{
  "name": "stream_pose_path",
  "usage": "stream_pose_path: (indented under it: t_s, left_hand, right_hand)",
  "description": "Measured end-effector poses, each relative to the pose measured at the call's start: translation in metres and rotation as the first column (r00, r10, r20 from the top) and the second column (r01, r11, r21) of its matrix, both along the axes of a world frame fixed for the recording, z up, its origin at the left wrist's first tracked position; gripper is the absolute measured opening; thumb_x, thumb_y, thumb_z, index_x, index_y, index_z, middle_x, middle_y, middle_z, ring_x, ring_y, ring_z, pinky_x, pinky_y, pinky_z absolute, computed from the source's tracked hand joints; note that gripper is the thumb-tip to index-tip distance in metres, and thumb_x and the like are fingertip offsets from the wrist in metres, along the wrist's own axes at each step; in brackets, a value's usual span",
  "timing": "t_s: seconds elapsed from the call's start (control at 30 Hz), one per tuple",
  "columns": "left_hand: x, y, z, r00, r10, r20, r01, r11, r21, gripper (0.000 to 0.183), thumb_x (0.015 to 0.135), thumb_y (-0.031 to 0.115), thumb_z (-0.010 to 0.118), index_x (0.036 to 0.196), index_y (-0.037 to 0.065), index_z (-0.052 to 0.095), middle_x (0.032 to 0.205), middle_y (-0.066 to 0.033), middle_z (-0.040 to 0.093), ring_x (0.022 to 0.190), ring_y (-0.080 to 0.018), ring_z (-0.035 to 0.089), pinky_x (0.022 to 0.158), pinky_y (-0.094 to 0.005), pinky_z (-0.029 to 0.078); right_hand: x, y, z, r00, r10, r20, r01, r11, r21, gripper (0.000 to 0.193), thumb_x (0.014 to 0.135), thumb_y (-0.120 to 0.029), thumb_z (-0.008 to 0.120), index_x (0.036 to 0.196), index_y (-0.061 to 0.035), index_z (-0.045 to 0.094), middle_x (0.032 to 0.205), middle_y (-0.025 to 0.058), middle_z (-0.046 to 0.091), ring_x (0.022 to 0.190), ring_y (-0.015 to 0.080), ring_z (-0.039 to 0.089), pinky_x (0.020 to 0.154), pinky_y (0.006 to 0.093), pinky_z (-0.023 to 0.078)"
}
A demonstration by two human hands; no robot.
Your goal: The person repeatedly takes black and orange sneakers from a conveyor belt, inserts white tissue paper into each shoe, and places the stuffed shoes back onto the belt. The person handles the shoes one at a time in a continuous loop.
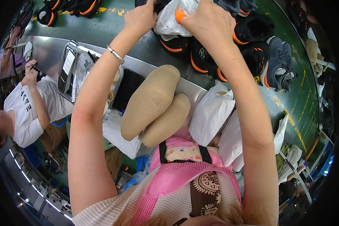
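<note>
Grip closure cannot be told: left hand (pixel 139 18) and right hand (pixel 214 25), fingertips mostly hidden. Judged unfinished: green bench (pixel 115 27) bears uncovered dark shoes (pixel 254 28) far right; white bundles (pixel 210 115) lie nearer; white wrapping (pixel 168 19) between hands, far centre.

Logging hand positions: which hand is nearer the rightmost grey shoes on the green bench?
Right. The right hand is left of and beyond the grey shoes; the left hand is farther left.
</note>
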State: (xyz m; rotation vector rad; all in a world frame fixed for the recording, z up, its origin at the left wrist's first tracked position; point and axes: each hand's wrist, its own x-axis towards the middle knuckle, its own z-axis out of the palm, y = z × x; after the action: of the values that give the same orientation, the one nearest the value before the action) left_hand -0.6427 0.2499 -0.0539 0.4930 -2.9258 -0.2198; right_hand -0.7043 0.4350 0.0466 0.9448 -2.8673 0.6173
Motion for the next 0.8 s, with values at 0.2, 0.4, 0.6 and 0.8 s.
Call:
stream_pose_path:
  t_s: [0.2,0.4,0.6,0.8]
  left_hand:
    - [-0.002,-0.002,0.014,0.947,0.107,0.302,-0.245,0.849,0.468,0.071,0.079,0.012,0.055,0.146,0.009,0.034,0.073,-0.0158,0.066,0.055,-0.0228,0.064,0.049,-0.0352,0.051]
    - [-0.002,-0.024,-0.038,0.99,0.136,0.045,-0.142,0.889,0.436,0.067,0.082,0.015,0.057,0.145,0.006,0.038,0.069,-0.0125,0.063,0.049,-0.0194,0.056,0.048,-0.0333,0.047]
    - [0.003,-0.017,-0.005,0.958,0.262,0.114,-0.285,0.859,0.426,0.051,0.084,0.027,0.055,0.133,0.012,0.055,0.1,-0.0228,0.068,0.088,-0.041,0.065,0.082,-0.0443,0.052]
    - [-0.003,-0.026,0.002,0.99,0.13,0.053,-0.14,0.892,0.429,0.041,0.09,0.027,0.051,0.124,0.007,0.061,0.087,-0.0194,0.064,0.076,-0.0341,0.062,0.072,-0.0411,0.05]
  right_hand:
    - [0.004,-0.004,0.0,0.998,0.045,-0.036,-0.046,0.999,-0.017,0.039,0.072,-0.026,0.071,0.094,0.0036,0.057,0.085,0.0192,0.069,0.08,0.0326,0.069,0.07,0.0413,0.054]
    - [0.013,-0.017,-0.088,0.958,-0.032,-0.285,-0.068,0.94,-0.334,0.051,0.064,-0.035,0.08,0.093,-0.0003,0.054,0.078,0.0118,0.06,0.077,0.0295,0.062,0.061,0.0383,0.053]
    - [0.013,-0.013,-0.065,0.948,0.197,-0.249,-0.243,0.955,-0.17,0.049,0.068,-0.04,0.079,0.088,0.0022,0.064,0.071,0.0166,0.067,0.065,0.0345,0.067,0.059,0.044,0.052]
    - [0.006,-0.035,-0.06,0.94,0.276,0.201,-0.27,0.961,-0.057,0.03,0.071,-0.03,0.075,0.075,-0.001,0.071,0.071,0.0192,0.067,0.068,0.0361,0.068,0.062,0.0441,0.054]
